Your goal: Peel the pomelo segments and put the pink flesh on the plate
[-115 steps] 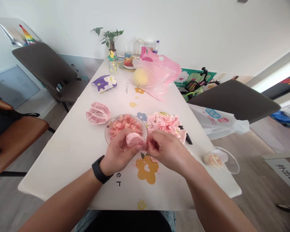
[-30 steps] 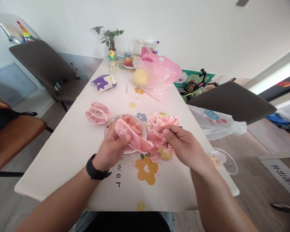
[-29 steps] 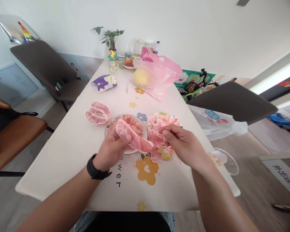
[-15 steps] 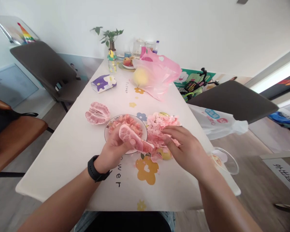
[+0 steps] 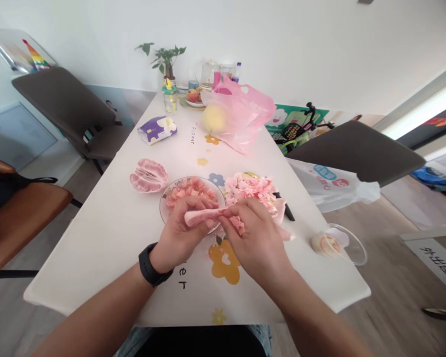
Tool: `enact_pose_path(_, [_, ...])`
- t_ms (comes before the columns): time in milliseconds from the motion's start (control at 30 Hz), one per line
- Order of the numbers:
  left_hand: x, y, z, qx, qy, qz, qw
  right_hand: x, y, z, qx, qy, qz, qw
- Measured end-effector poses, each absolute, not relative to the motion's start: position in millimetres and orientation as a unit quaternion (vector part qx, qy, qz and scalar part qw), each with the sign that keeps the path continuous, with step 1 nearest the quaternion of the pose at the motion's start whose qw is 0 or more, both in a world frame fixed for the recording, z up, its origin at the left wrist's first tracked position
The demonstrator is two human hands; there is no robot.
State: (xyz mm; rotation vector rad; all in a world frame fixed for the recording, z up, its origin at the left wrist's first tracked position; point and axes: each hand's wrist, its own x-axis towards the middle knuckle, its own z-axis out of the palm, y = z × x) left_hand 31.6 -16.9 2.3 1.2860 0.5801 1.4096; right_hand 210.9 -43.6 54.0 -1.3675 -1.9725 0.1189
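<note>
A pink pomelo segment (image 5: 199, 216) is in my left hand (image 5: 184, 223), its fingers and thumb closed round it above the near side of the plate. My right hand (image 5: 253, 230) pinches the segment's right end between thumb and fingers. Under my hands the round plate (image 5: 162, 210) holds a heap of peeled pink pomelo flesh (image 5: 193, 187). Right of it lies a pile of torn pale-pink membrane and peel (image 5: 245, 187), partly behind my right hand. A larger peeled pomelo chunk (image 5: 148, 176) rests on the table left of the plate.
A black-handled tool (image 5: 288, 208) lies by the peel pile. A clear plastic container (image 5: 351, 248) stands at the right edge. Farther back are a tissue pack (image 5: 158, 130), a pink bag (image 5: 245, 111) with a yellow fruit, a lidded bottle (image 5: 170, 99) and a fruit plate (image 5: 195, 103).
My right hand has moved left from the peel pile to the segment and pinched its end. The segment has turned in my left hand. The black handle has come into view.
</note>
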Motion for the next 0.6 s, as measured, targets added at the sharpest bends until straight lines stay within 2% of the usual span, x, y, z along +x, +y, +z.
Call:
enact_pose_path(267, [34.4, -23.5, -4.7, 0.544, 0.283, 0.588, 0.527, 206.3, -39.8, 55.5, -0.535, -0.767, 0.053, 0.349])
enact_pose_path(400, [37.8, -25.5, -4.4, 0.556, 0.365, 0.55, 0.505, 201.3, -35.4, 51.3, -0.54, -0.759, -0.005, 0.365])
enact_pose_path(600, [39.9, -26.0, 3.3, 0.495, 0.402, 0.544, 0.546, 193.0, -29.7, 37.9, -0.479, -0.767, -0.094, 0.416])
